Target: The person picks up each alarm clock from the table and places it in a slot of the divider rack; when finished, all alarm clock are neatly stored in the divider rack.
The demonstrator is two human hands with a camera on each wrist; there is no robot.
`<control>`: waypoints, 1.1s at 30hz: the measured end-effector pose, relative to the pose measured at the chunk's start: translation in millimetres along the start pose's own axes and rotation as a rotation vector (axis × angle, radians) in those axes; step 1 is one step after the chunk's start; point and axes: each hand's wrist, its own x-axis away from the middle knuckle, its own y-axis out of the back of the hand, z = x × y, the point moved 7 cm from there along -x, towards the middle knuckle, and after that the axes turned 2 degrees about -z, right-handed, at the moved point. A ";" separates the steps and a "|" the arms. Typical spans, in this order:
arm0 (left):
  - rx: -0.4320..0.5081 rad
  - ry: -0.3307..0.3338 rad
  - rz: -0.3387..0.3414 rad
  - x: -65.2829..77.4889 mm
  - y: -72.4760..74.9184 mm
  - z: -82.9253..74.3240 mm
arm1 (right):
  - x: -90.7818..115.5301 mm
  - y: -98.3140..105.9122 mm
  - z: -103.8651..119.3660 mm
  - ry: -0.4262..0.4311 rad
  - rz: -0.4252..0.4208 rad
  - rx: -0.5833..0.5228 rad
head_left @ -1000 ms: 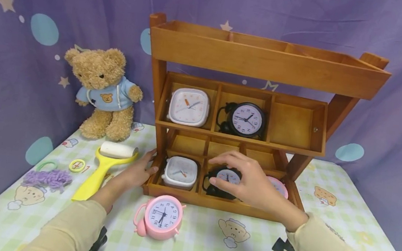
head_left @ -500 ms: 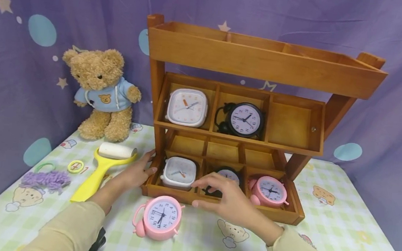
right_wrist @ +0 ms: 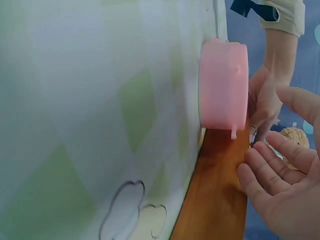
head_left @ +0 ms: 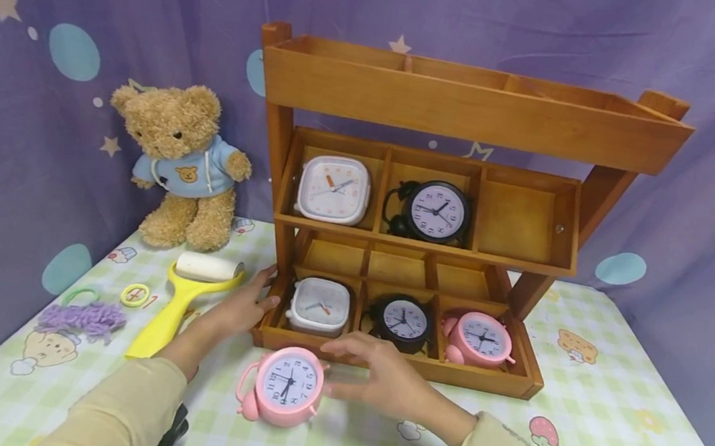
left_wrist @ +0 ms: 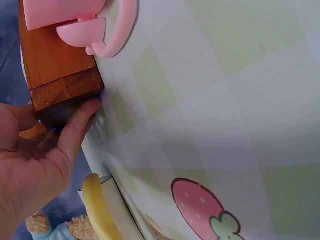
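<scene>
A pink alarm clock (head_left: 290, 387) lies face up on the checked cloth in front of a tiered wooden shelf (head_left: 478, 112). My right hand (head_left: 381, 380) is just to its right, fingers spread and thumb apart, holding nothing. In the right wrist view the same hand (right_wrist: 285, 175) faces the clock's side (right_wrist: 223, 85) with a gap between. My left hand (head_left: 242, 309) grips the shelf's lower left end. The left wrist view has that hand's thumb and fingers (left_wrist: 75, 127) about the wooden corner (left_wrist: 67, 92).
The bottom row holds a white clock (head_left: 320, 305), a black clock (head_left: 401, 322) and another pink clock (head_left: 480, 339). Above are a white clock (head_left: 334, 189) and a black one (head_left: 436, 211). On the left are a yellow-handled roller (head_left: 178, 306), purple yarn (head_left: 83, 319) and a teddy bear (head_left: 185, 163).
My right hand has moved left and toward me, from over the bottom row's black clock to beside the loose pink clock. The left hand stays at the shelf's end.
</scene>
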 end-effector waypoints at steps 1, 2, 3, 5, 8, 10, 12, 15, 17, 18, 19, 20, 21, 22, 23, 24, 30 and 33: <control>-0.002 -0.001 -0.001 0.1 0.1 -0.2 | -0.3 -2.0 -0.8 -0.008 0.004 0.004; -0.003 0.000 -0.001 0.1 0.3 0.0 | -0.5 -3.8 -1.5 -0.013 0.006 0.013; -0.004 0.000 -0.001 0.1 0.4 0.1 | -0.9 -5.6 -1.6 -0.010 0.006 0.022; -0.005 0.002 -0.002 0.3 0.4 0.4 | -1.9 -9.9 -1.2 0.005 0.014 0.035; -0.007 0.005 -0.002 0.6 0.4 0.5 | -3.8 -16.6 -1.2 0.017 0.031 0.052; -0.010 0.007 -0.004 1.1 0.6 0.2 | -5.3 -21.4 -1.8 0.008 0.053 0.058; -0.013 0.003 -0.005 1.1 0.8 0.1 | -6.3 -25.3 -2.7 -0.010 0.069 0.082; -0.011 0.000 -0.007 1.3 0.6 0.4 | -8.1 -30.3 -3.3 -0.034 0.089 0.119; -0.015 -0.007 -0.011 1.1 0.7 0.4 | -9.3 -33.6 -3.5 -0.044 0.095 0.139; -0.016 -0.009 -0.012 0.9 0.8 0.4 | -9.9 -35.3 -3.4 -0.048 0.098 0.144; -0.017 -0.010 -0.012 0.9 0.8 0.4 | -10.6 -37.0 -3.3 -0.052 0.098 0.152; -0.018 -0.010 -0.013 0.8 0.8 0.3 | -11.3 -38.6 -2.9 -0.057 0.097 0.156; -0.016 -0.012 -0.011 0.6 0.9 0.0 | -11.8 -40.0 -2.3 -0.062 0.096 0.166; -0.017 -0.012 -0.010 0.4 1.1 -0.1 | -12.4 -41.4 -1.8 -0.068 0.092 0.180; -0.015 -0.013 -0.008 0.2 1.1 -0.2 | -13.2 -42.5 -0.8 -0.074 0.086 0.192; -0.012 -0.012 -0.007 0.0 1.3 -0.1 | -14.0 -43.2 0.6 -0.080 0.078 0.211; -0.015 -0.006 -0.005 0.1 1.8 -1.0 | -18.6 -48.3 10.4 -0.109 0.037 0.361; -0.009 0.003 -0.003 0.8 0.8 -0.7 | -19.9 -51.5 13.2 -0.133 0.023 0.405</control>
